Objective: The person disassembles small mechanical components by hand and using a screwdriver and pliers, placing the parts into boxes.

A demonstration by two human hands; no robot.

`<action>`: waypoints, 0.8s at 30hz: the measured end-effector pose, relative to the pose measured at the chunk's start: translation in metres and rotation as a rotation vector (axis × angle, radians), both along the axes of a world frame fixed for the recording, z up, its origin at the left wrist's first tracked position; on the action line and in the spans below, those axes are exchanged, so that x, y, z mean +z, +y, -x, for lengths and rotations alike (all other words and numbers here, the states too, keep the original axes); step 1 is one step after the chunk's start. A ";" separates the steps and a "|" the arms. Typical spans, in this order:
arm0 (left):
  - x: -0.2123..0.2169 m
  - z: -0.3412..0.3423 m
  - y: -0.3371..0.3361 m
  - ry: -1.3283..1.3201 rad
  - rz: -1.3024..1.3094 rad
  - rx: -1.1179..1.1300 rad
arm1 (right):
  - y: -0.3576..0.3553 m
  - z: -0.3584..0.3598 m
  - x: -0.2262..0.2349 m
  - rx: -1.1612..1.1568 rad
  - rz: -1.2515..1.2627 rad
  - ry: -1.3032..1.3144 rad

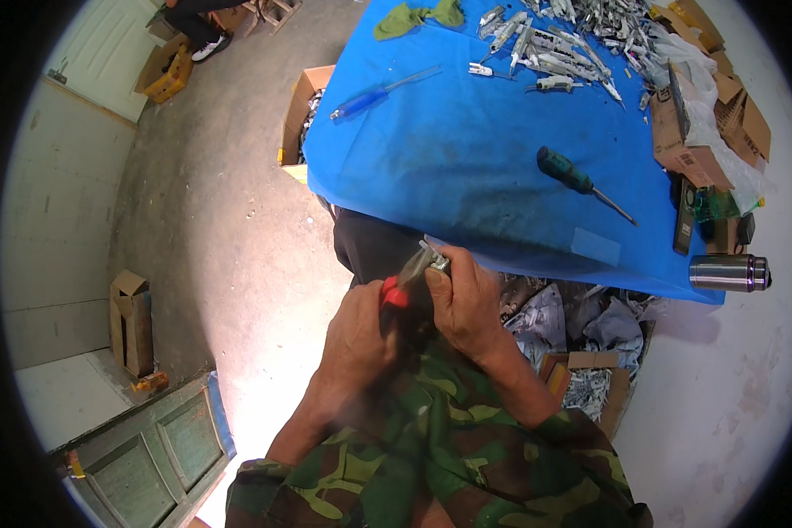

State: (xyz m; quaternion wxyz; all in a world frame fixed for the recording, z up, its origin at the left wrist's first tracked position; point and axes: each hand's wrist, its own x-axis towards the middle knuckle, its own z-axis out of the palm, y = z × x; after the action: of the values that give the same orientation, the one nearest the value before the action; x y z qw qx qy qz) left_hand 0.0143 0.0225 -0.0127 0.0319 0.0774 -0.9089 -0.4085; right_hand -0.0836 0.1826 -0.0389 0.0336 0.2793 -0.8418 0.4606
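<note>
Small silvery metal part [437, 261] is sitting pinched at the tips of the right hand [468, 304], just near of the blue-covered table's [466, 167] edge. Red-handled pliers [405, 286], held closed in the left hand [356, 339], are slanting up-right, nose meeting the part (contact point partly hidden). The green-handled screwdriver [581, 182] is lying farther right.

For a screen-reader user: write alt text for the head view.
Two hands work over the person's lap: the left hand grips red-handled pliers on a small metal part held by the right hand. Beyond, a blue table holds two screwdrivers, a heap of metal parts and cardboard boxes.
</note>
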 end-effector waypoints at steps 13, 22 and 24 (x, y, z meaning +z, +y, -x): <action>-0.006 -0.004 -0.007 0.028 -0.009 -0.047 | 0.005 -0.003 -0.013 0.113 0.466 -0.599; -0.006 -0.001 -0.024 0.035 -0.119 0.034 | 0.008 -0.005 -0.003 0.222 0.763 -1.161; -0.005 0.003 -0.026 0.049 -0.128 0.041 | 0.012 0.000 -0.014 0.217 0.845 -1.211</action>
State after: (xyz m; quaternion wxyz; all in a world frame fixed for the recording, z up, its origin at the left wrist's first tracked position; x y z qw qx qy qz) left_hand 0.0118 -0.0038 -0.0175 0.0577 0.0880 -0.8782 -0.4666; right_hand -0.0832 0.1942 -0.0524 -0.3771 0.0217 -0.4322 0.8188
